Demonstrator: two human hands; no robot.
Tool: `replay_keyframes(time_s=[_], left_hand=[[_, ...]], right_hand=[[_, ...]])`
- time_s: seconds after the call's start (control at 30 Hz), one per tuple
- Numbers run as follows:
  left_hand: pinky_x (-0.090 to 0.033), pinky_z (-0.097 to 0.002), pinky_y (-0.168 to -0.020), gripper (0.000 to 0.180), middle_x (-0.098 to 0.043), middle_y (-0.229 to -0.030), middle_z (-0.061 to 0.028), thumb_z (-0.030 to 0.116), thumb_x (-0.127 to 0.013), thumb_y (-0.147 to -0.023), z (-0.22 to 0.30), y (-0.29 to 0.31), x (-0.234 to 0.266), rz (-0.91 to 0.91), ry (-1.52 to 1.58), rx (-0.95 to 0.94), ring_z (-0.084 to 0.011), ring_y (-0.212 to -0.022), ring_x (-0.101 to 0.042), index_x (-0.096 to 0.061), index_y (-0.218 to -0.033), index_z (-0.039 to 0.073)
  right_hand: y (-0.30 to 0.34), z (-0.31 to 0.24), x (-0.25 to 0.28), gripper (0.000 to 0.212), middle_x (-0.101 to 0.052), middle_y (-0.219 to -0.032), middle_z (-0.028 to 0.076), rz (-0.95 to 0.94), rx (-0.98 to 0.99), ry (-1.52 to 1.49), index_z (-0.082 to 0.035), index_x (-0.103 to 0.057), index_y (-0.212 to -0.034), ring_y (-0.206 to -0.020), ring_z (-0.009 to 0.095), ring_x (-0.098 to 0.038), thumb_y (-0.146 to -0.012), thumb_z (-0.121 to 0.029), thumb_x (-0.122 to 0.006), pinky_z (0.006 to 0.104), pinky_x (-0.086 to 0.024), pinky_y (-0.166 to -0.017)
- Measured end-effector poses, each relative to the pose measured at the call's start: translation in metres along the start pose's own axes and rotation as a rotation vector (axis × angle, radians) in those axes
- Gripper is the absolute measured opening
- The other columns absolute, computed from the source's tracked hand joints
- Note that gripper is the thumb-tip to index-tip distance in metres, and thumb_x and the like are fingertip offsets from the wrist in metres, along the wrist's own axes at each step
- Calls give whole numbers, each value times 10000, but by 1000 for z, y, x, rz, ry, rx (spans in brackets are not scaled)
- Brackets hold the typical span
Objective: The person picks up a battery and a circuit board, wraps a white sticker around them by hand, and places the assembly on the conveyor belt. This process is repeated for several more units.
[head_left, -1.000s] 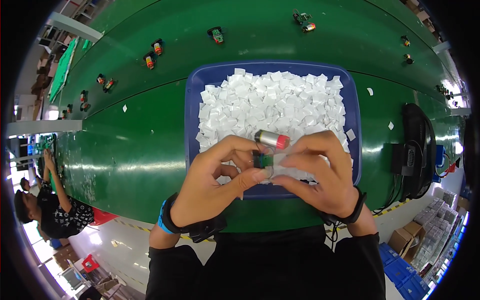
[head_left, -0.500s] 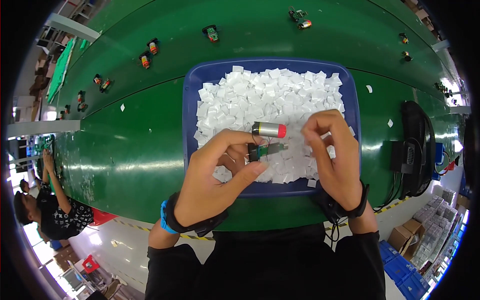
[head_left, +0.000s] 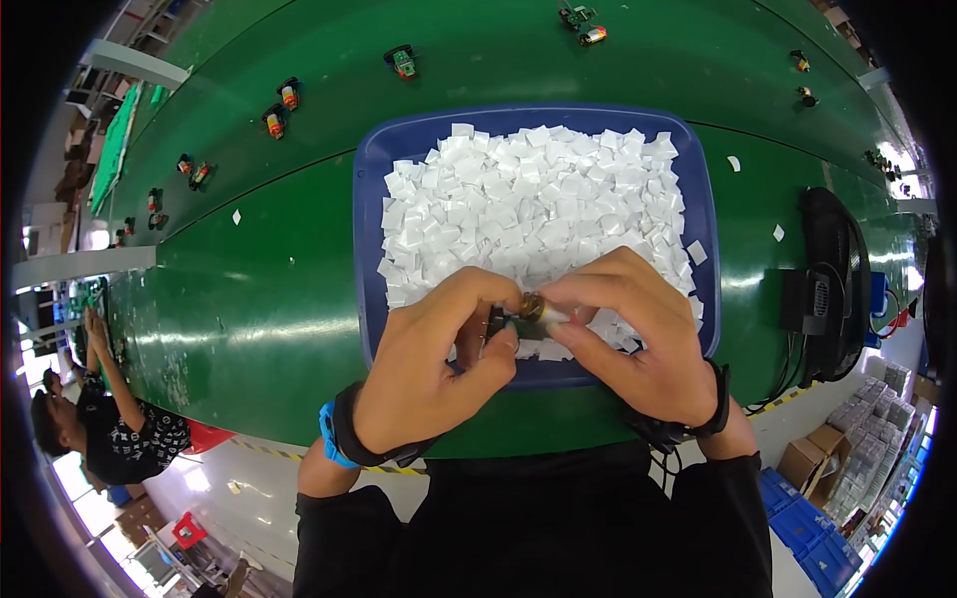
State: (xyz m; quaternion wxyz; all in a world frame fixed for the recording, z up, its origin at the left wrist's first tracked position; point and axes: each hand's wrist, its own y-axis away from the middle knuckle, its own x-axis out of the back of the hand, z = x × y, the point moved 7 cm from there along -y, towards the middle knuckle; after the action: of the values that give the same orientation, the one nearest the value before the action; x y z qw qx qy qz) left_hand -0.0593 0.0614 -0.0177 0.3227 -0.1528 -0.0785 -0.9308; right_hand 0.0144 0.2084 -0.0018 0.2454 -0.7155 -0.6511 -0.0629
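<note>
Over the front part of a blue tray (head_left: 538, 113) filled with small white square pieces (head_left: 528, 209), my two hands meet. My left hand (head_left: 434, 354) is closed on a small circuit board with a black part (head_left: 497, 319), mostly covered by the fingers. With thumb and fingertips, my right hand (head_left: 638, 334) pinches a small cylindrical battery (head_left: 538, 307), its brownish end toward the left fingers. The red end seen earlier is hidden behind the right fingers. Some blur covers the fingertips.
Several similar board-and-battery assemblies (head_left: 402, 63) lie along the far side of the green table (head_left: 259, 309). A black bag (head_left: 829, 299) and a dark box with cables (head_left: 800, 306) stand at the right. At far left, another person (head_left: 110, 419) works at the table.
My right hand has moved left and down to the battery and now pinches it. The battery has come down closer to the board. My left hand still holds the board.
</note>
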Motion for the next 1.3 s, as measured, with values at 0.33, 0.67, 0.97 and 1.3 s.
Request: replay_keyframes(time_s=[0.33, 0.67, 0.97, 1.3], left_hand=[[-417, -275, -686, 116, -592, -929, -64, 14, -536, -918, -10, 1, -10, -143, 228, 88, -134, -772, -543, -517, -1032, 27], [-422, -252, -838, 144, -588, -1078, -45, 86, -498, -976, -15, 4, -16, -305, 811, 396, -109, -875, -530, -557, -1085, 13], [-403, -327, -973, 177, -575, -1209, -155, 175, -540, -933, -27, 5, -21, -316, 984, 604, -191, -1063, -538, -555, -971, 3], [-455, -328, -935, 275, -589, -1208, -129, 211, -551, -987, -12, -2, -1, -43, 575, 277, -163, -1075, -562, -559, -1122, -28]], right_hand=[[-3, -2, -8, 363, -667, -980, 89, -63, -50, 19, -47, -671, -1077, -845, 226, -631, -741, 44, -777, 326, -503, -715], [-3, -4, 2, 334, -684, -955, 72, -41, 28, -57, -60, -698, -1001, -867, 236, -623, -700, -33, -842, 317, -488, -736], [1, -20, -11, 323, -708, -984, 72, -103, 216, 3, -61, -711, -986, -881, 237, -609, -693, -37, -845, 338, -478, -741], [-2, -15, -6, 308, -719, -1003, 52, -26, 195, 136, -55, -709, -970, -873, 255, -598, -691, -44, -838, 339, -488, -741]])
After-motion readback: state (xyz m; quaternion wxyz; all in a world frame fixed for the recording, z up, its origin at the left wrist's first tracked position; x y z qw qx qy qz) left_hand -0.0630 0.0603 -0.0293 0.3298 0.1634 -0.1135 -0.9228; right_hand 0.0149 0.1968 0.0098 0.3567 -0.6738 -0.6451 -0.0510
